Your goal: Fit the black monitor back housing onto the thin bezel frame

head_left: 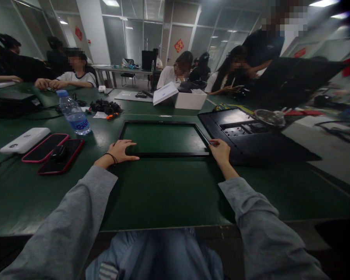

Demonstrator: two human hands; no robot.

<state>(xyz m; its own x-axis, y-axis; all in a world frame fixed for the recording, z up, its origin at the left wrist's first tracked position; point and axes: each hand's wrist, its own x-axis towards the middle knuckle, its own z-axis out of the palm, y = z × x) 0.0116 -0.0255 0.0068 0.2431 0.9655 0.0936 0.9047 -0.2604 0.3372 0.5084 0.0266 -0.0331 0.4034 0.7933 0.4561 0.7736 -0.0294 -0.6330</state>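
Note:
A thin, black rectangular frame, like a monitor bezel, lies flat on the green table in front of me; the tabletop shows through its middle. My left hand rests at its near left corner, fingers and thumb stretched apart. At the near right corner, my right hand is closed in a pinch on the frame's right side. Something small and thin shows at those fingertips, too small to make out. Right beside the frame lies a black panel with a recessed opening, partly behind my right hand.
Left of the frame are a water bottle, a white power bank and two red-edged phones. Beyond it are black cables and an open white box. A large dark panel stands back right. Several people sit around.

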